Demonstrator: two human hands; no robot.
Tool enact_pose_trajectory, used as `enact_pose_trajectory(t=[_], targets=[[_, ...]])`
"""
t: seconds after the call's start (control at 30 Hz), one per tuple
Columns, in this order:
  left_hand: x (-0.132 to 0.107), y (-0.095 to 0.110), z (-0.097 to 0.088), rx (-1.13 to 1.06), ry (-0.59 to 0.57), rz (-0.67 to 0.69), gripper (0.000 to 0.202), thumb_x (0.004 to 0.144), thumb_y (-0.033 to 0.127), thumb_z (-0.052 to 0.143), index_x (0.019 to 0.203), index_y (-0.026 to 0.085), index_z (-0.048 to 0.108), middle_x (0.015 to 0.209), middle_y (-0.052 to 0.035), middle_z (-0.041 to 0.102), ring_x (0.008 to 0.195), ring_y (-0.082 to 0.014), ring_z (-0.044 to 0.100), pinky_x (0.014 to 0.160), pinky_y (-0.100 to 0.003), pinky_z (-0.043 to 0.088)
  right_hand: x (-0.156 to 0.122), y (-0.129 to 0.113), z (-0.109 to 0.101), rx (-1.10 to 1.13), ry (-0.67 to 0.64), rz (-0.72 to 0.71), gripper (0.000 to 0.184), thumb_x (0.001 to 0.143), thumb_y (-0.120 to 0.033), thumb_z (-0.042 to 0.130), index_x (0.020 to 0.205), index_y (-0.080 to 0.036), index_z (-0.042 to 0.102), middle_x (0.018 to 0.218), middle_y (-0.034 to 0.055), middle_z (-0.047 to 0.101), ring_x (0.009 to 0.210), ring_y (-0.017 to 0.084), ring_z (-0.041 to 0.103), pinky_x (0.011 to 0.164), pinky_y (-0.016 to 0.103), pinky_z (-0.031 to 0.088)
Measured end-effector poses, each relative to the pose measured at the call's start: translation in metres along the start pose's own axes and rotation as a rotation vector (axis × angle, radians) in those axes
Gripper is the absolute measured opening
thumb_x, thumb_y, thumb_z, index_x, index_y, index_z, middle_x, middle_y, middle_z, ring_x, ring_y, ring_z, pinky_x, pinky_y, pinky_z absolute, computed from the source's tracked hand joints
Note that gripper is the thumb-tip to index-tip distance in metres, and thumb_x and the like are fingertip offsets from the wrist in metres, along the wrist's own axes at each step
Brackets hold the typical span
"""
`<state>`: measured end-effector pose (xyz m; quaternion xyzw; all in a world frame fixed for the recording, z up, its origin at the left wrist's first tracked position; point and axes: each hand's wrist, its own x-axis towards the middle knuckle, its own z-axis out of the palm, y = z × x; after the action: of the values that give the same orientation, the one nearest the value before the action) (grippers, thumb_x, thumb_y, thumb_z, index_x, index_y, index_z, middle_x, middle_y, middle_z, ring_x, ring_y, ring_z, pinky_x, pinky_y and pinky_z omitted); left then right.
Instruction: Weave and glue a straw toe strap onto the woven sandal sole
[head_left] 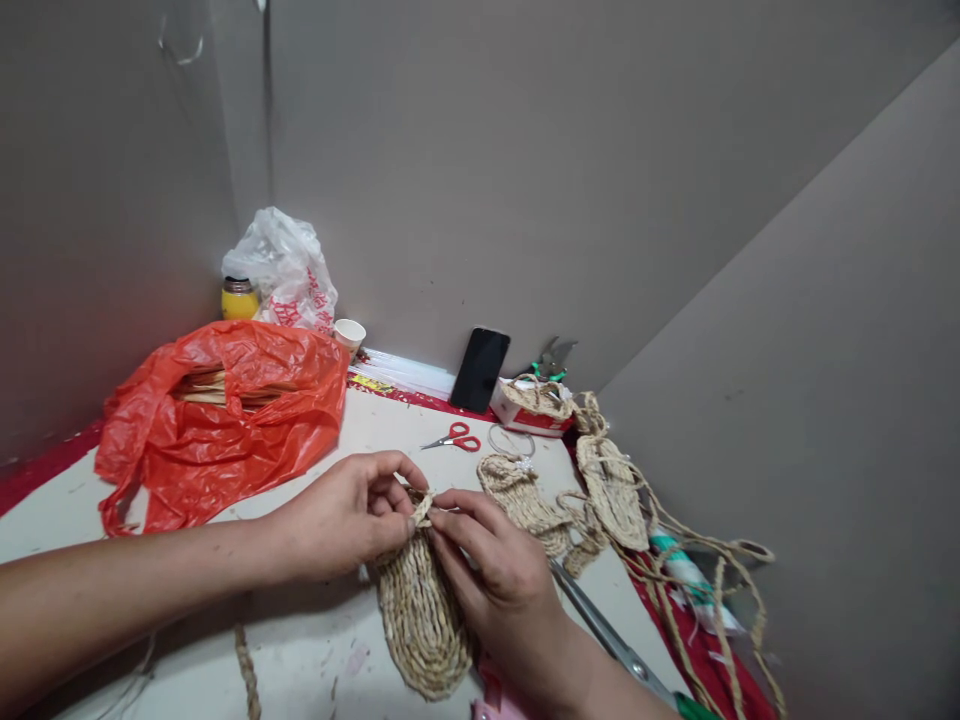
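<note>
A small woven straw slipper (424,625) of coiled, braided cord stands out below my hands in the middle of the view. My left hand (360,505) pinches the band at its upper end between thumb and forefinger. From the other side, my right hand (491,560) has its fingertips closed on the same band, close to the left thumb. The palm side of the right hand and part of the slipper's right edge are hidden. Whether a needle or thread is in the fingers I cannot make out.
A red plastic bag (225,460) with straw lies left. Small red scissors (457,437), a phone (480,368) and a white cup (350,333) are behind. More woven pieces (615,490), loose cord (720,590) and large shears (615,640) lie right.
</note>
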<state>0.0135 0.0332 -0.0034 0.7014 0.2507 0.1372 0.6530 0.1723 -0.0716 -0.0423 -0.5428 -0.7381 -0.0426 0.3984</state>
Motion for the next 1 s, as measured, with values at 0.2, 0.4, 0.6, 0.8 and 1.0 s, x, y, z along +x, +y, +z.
enact_pose_trajectory(t=[0.2,0.4,0.6,0.8,1.0], targets=[[0.0,0.0,-0.002,-0.122,0.014,-0.02,0.031,0.067,0.019,0.066,0.096,0.017,0.054,0.065,0.0056,0.057,0.055,-0.0082,0.043,0.055,-0.022,0.033,-0.005,0.002,-0.005,-0.192,-0.007,-0.187,0.024,0.089,-0.006,0.048,0.106,-0.015,0.06,0.096,0.0146,0.069,0.078,0.02,0.069,0.063,0.028,0.058],[0.004,-0.008,-0.005,-0.175,0.012,-0.037,0.034,0.065,0.015,0.067,0.096,0.018,0.054,0.061,0.0066,0.059,0.053,-0.0074,0.045,0.054,-0.022,0.034,-0.008,0.01,-0.009,-0.33,-0.003,-0.454,0.026,0.088,-0.007,0.045,0.109,-0.013,0.06,0.092,0.0178,0.074,0.084,0.026,0.072,0.068,0.035,0.061],[0.007,-0.011,-0.004,-0.251,0.049,-0.121,0.033,0.061,0.013,0.066,0.091,0.018,0.053,0.056,0.0075,0.059,0.048,-0.007,0.045,0.052,-0.022,0.035,-0.01,0.01,-0.008,-0.321,-0.075,-0.483,0.027,0.088,-0.004,0.042,0.107,-0.011,0.061,0.094,0.018,0.074,0.083,0.026,0.072,0.071,0.038,0.062],[0.006,-0.012,-0.001,-0.288,0.053,-0.132,0.028,0.06,0.014,0.066,0.082,0.018,0.05,0.053,0.0072,0.06,0.045,-0.0067,0.044,0.05,-0.021,0.034,-0.006,0.005,-0.012,-0.39,-0.13,-0.542,0.027,0.088,-0.006,0.041,0.1,-0.008,0.065,0.093,0.0191,0.074,0.082,0.026,0.07,0.072,0.036,0.062],[0.007,-0.014,-0.002,-0.292,0.043,-0.145,0.026,0.06,0.015,0.066,0.08,0.018,0.049,0.053,0.0069,0.058,0.046,-0.0073,0.044,0.051,-0.021,0.033,-0.007,0.003,-0.01,-0.338,-0.093,-0.479,0.026,0.089,-0.005,0.043,0.103,-0.009,0.065,0.096,0.0191,0.073,0.082,0.026,0.07,0.067,0.035,0.061]])
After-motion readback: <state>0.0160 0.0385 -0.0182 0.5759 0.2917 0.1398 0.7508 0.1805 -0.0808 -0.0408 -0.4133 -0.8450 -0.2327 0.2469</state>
